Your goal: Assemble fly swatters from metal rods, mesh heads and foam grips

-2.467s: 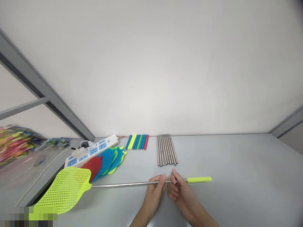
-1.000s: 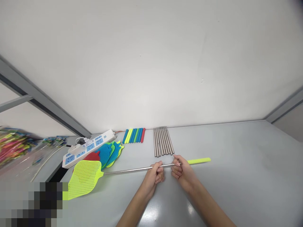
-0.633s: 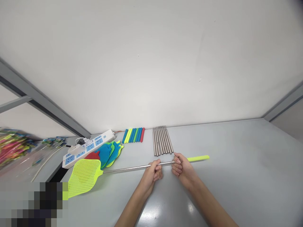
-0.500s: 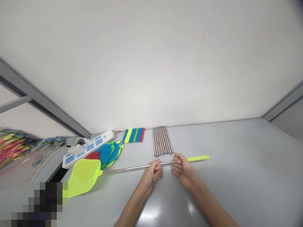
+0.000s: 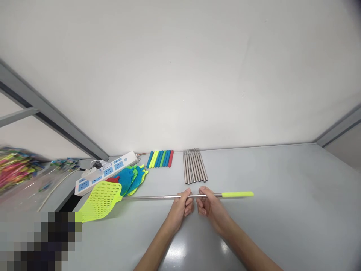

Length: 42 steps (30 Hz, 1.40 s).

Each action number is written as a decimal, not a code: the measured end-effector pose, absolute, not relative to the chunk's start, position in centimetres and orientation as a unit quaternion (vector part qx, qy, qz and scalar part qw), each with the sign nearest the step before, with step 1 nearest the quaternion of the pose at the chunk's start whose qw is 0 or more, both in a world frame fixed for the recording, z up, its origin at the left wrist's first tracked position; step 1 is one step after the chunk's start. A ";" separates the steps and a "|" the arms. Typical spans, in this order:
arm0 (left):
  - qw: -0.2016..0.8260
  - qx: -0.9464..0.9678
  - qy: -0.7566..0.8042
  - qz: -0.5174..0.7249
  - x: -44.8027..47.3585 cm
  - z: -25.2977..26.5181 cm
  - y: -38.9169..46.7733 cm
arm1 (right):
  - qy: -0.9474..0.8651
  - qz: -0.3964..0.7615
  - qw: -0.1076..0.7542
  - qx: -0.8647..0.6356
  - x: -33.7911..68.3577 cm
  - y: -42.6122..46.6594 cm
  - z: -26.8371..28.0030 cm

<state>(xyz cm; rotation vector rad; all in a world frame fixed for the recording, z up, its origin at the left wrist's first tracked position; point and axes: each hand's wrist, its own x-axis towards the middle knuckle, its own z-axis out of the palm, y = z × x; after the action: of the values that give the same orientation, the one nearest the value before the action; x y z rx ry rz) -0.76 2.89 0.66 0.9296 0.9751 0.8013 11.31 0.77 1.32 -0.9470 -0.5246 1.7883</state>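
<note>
A fly swatter with a yellow-green mesh head (image 5: 103, 199) lies across the view, its thin telescopic metal rod (image 5: 152, 197) extended. The yellow-green grip (image 5: 237, 194) is at its right end. My left hand (image 5: 182, 206) is closed around the rod near its middle. Close beside it, my right hand (image 5: 209, 205) pinches the thicker part of the rod, just left of the grip. Beyond my hands lies a row of metal rods (image 5: 194, 166). Several coloured grips (image 5: 160, 159) in blue, yellow, green and red lie left of the rods.
A white power strip (image 5: 108, 171) with plugs stands at the left. Blue, green and red swatter heads (image 5: 132, 180) are piled beside it. Bagged colourful items (image 5: 17, 169) lie at the far left. A white wall (image 5: 180, 75) closes off the back of the grey table (image 5: 282, 203).
My right hand has slid left along the rod, closer to my left hand. The swatter now lies more level, and its grip sits slightly lower and further right.
</note>
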 end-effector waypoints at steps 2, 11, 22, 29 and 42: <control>0.687 0.443 0.448 0.363 -0.7 0.7 2.7 | -0.242 0.727 0.480 -0.427 11.4 0.8 1.1; 0.680 0.486 0.442 0.325 -0.1 1.2 2.1 | -0.260 0.705 0.481 -0.452 10.4 0.6 0.8; 0.702 0.458 0.451 0.306 -0.9 3.1 2.6 | -0.218 0.744 0.446 -0.448 11.0 1.0 2.1; 0.690 0.474 0.456 0.302 -1.0 3.5 2.7 | -0.230 0.731 0.451 -0.457 11.2 1.3 2.5; 0.699 0.468 0.444 0.307 -1.3 4.2 2.8 | -0.295 0.699 0.468 -0.454 12.0 1.4 2.6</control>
<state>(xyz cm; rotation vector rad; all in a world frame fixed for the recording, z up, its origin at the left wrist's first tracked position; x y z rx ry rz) -1.34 2.82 4.25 1.0429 0.9902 0.6845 12.00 1.36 2.64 -1.1128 -0.7233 1.7149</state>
